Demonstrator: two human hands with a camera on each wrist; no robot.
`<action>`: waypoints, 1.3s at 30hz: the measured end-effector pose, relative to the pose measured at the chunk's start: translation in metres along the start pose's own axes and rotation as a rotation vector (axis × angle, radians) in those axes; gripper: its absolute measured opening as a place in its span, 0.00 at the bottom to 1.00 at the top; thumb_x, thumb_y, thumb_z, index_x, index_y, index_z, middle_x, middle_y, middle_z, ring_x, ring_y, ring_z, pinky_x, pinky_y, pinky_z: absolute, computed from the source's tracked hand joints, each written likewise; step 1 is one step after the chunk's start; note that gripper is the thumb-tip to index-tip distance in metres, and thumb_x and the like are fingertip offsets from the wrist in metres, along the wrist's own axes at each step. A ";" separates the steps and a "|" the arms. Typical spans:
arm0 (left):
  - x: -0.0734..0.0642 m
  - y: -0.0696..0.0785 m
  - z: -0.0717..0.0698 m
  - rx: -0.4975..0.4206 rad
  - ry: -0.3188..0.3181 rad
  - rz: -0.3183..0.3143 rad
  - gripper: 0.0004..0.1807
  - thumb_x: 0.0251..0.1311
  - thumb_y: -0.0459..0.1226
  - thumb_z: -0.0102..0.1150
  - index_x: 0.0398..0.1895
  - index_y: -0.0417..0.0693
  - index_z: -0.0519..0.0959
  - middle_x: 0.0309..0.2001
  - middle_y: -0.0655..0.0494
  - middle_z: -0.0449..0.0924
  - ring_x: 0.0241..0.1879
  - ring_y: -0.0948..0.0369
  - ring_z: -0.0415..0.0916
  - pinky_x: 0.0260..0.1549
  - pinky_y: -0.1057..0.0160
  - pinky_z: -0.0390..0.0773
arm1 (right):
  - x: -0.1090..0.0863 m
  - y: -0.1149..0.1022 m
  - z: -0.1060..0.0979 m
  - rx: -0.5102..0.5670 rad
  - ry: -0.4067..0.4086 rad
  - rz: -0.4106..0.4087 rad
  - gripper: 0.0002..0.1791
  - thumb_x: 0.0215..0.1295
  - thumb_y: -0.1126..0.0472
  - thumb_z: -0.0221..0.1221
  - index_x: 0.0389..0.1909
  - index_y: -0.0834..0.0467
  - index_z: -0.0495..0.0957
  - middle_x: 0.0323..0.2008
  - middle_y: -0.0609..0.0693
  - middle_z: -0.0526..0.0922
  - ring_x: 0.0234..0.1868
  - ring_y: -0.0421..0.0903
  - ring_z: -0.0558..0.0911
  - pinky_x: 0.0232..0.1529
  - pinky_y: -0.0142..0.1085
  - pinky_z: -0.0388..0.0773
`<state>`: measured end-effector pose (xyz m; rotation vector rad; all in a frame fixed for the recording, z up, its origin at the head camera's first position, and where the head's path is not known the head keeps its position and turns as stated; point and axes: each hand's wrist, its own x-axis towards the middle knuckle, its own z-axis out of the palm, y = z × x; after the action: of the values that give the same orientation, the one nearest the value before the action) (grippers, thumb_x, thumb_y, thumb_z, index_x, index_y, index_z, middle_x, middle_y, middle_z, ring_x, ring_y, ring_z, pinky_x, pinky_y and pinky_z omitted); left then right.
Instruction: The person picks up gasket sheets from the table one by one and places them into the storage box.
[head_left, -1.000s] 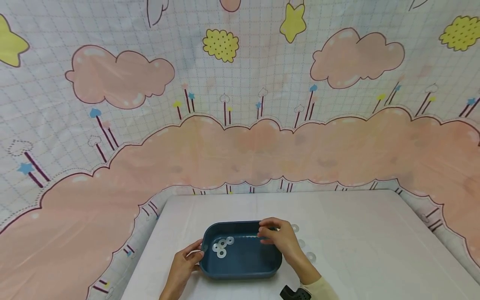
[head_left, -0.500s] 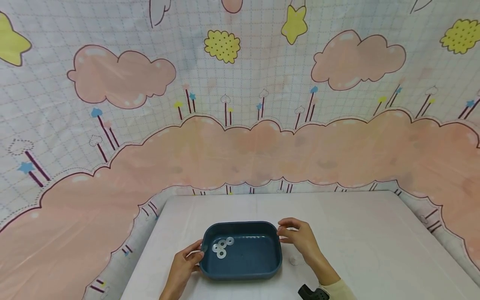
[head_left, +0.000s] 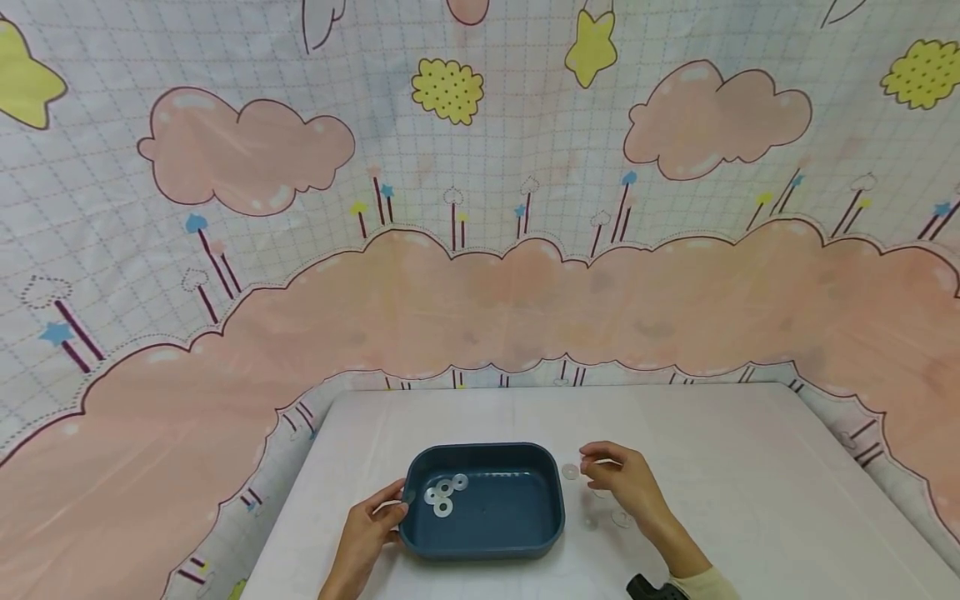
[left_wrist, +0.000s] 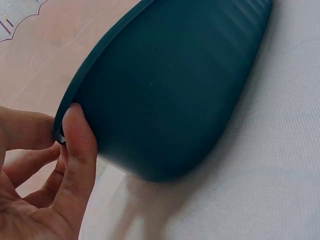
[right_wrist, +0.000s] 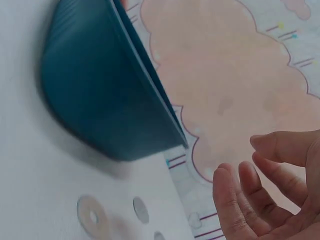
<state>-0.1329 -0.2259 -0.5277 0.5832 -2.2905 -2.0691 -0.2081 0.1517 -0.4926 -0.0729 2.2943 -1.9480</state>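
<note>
A dark blue rectangular tray (head_left: 506, 517) with rounded corners stands on the white table. Inside, at its left, lie several pale ring-shaped washers (head_left: 443, 507). My left hand (head_left: 366, 529) holds the tray's left rim between thumb and fingers, and the left wrist view shows the thumb (left_wrist: 80, 145) against the outer wall. To the right of the tray hovers my right hand (head_left: 630, 487), fingers loosely bent with nothing between them. Thumb and fingertips (right_wrist: 257, 142) are apart in the right wrist view. Below and beside that hand are several translucent washers (head_left: 570, 472) on the table.
In the right wrist view, a washer (right_wrist: 92, 216) lies near the tray's outer wall. A dark wrist device (head_left: 654, 588) sits by the right sleeve. Behind the table (head_left: 712, 450) hangs a printed cloth (head_left: 525, 308) with clouds and stars.
My right hand has moved from over the tray's right part out past its right side, above the loose washers. The left hand and the tray have stayed in place.
</note>
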 end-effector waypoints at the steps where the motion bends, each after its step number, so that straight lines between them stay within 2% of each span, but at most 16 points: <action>1: 0.000 0.000 0.000 0.000 -0.001 -0.002 0.25 0.64 0.28 0.57 0.66 0.37 0.72 0.53 0.41 0.72 0.39 0.58 0.78 0.27 0.62 0.80 | 0.000 0.001 -0.002 -0.012 0.000 -0.004 0.15 0.63 0.66 0.62 0.50 0.66 0.79 0.42 0.57 0.82 0.42 0.49 0.85 0.41 0.36 0.84; 8: 0.002 -0.002 -0.001 -0.002 -0.007 -0.003 0.26 0.64 0.28 0.57 0.66 0.38 0.71 0.54 0.41 0.72 0.39 0.58 0.78 0.27 0.62 0.80 | -0.001 0.013 -0.017 -0.109 -0.004 -0.023 0.20 0.62 0.61 0.65 0.53 0.64 0.79 0.46 0.57 0.83 0.41 0.40 0.84 0.41 0.30 0.82; 13: 0.001 -0.001 -0.001 -0.012 -0.010 0.008 0.25 0.64 0.28 0.57 0.66 0.38 0.72 0.53 0.41 0.73 0.38 0.59 0.78 0.26 0.62 0.80 | -0.004 0.019 -0.028 -0.209 0.013 -0.035 0.19 0.62 0.59 0.65 0.53 0.61 0.80 0.46 0.55 0.83 0.46 0.43 0.83 0.42 0.29 0.79; 17: 0.000 -0.001 -0.001 -0.012 -0.014 0.013 0.25 0.64 0.29 0.57 0.66 0.37 0.72 0.53 0.40 0.73 0.38 0.59 0.78 0.26 0.62 0.80 | -0.005 0.024 -0.035 -0.289 0.023 -0.039 0.19 0.62 0.57 0.65 0.52 0.58 0.81 0.48 0.55 0.84 0.50 0.47 0.82 0.46 0.33 0.78; 19: 0.001 -0.001 -0.001 -0.011 -0.015 0.013 0.25 0.64 0.29 0.57 0.66 0.37 0.72 0.53 0.40 0.73 0.38 0.58 0.78 0.26 0.62 0.81 | -0.004 0.028 -0.038 -0.319 0.022 -0.042 0.18 0.62 0.57 0.65 0.52 0.58 0.81 0.48 0.54 0.84 0.49 0.46 0.82 0.47 0.35 0.77; 26: 0.002 0.000 -0.001 -0.003 -0.012 0.002 0.25 0.64 0.29 0.57 0.66 0.38 0.72 0.53 0.40 0.73 0.39 0.58 0.78 0.27 0.62 0.81 | -0.005 0.041 -0.047 -0.372 0.003 -0.028 0.18 0.62 0.57 0.65 0.52 0.58 0.81 0.48 0.53 0.85 0.44 0.35 0.80 0.47 0.30 0.76; 34: 0.002 0.001 -0.001 0.000 -0.010 -0.002 0.25 0.64 0.29 0.57 0.66 0.38 0.71 0.54 0.40 0.72 0.39 0.58 0.78 0.28 0.62 0.81 | -0.008 0.051 -0.058 -0.420 -0.043 -0.032 0.21 0.59 0.53 0.67 0.52 0.55 0.81 0.50 0.50 0.84 0.48 0.41 0.80 0.46 0.29 0.76; 39: 0.001 0.001 -0.001 0.015 -0.006 -0.003 0.25 0.64 0.29 0.57 0.66 0.38 0.72 0.54 0.39 0.72 0.39 0.58 0.77 0.28 0.63 0.81 | -0.008 0.058 -0.063 -0.449 -0.065 -0.035 0.19 0.58 0.52 0.68 0.49 0.54 0.83 0.48 0.50 0.84 0.47 0.42 0.78 0.44 0.34 0.75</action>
<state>-0.1340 -0.2275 -0.5266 0.5819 -2.3112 -2.0595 -0.2057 0.2237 -0.5390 -0.2163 2.6514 -1.3826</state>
